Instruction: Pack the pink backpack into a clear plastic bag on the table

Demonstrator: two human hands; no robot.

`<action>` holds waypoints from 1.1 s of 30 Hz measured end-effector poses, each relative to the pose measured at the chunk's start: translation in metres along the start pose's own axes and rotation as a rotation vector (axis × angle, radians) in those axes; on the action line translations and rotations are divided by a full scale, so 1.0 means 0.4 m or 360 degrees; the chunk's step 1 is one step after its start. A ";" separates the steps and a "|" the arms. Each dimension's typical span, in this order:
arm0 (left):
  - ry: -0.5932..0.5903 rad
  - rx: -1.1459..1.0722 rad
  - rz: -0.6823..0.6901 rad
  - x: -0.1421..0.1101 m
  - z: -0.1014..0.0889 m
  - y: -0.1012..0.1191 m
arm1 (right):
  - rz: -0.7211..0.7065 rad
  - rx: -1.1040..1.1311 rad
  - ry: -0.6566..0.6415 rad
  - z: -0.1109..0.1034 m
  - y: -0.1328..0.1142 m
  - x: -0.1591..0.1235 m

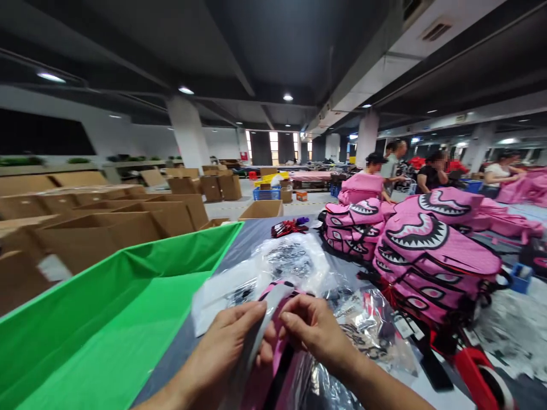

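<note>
Both hands, left (228, 347) and right (314, 330), pinch the thin bag (273, 302) edge; looks light, floppy and slippery, so grip the rim.

My left hand (222, 347) and right hand (314, 330) meet low over the bench (252, 236), both pinching a grey strap (260, 330) that runs up over a pink bag (277, 364) in clear plastic wrap. Just behind lie more clear plastic bags (290, 262) with dark printed contents, and beyond them a small red and black item (288, 228). To my left sits a big bin lined with green plastic (115, 319), with open cardboard boxes (102, 222) past it. To my right is a stack of pink backpacks with shark-mouth prints (427, 250). Other people (431, 171) work at pink piles further back
</note>
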State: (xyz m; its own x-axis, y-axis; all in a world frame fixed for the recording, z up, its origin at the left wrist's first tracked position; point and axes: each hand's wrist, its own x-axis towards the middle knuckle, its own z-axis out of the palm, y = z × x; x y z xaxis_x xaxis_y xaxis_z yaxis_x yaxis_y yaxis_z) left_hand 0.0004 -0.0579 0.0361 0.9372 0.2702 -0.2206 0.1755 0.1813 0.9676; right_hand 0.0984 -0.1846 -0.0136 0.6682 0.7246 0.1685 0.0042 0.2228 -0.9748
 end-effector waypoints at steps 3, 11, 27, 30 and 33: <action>-0.0012 0.0020 -0.0052 -0.002 -0.012 0.002 | 0.0090 0.0045 -0.0021 0.002 -0.012 -0.002; -0.0058 -0.0003 -0.0098 -0.013 -0.005 0.018 | 0.0339 0.0026 -0.0054 0.005 -0.034 0.005; -0.0025 -0.0014 -0.0109 0.000 0.002 0.013 | 0.0472 0.0017 0.0123 0.049 -0.012 0.037; 0.0041 -0.0045 -0.0127 0.024 -0.022 -0.002 | 0.0521 0.0199 0.0135 0.040 -0.033 0.018; 0.0108 -0.0061 -0.0110 0.040 -0.040 -0.010 | 0.0524 0.0512 0.0032 0.028 -0.053 -0.015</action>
State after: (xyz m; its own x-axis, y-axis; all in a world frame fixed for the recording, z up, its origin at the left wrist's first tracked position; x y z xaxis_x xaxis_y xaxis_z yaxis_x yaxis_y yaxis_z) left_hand 0.0100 -0.0393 0.0267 0.9004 0.3188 -0.2960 0.2265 0.2373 0.9447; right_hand 0.0859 -0.1864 0.0077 0.6094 0.7788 -0.1486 -0.4400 0.1762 -0.8805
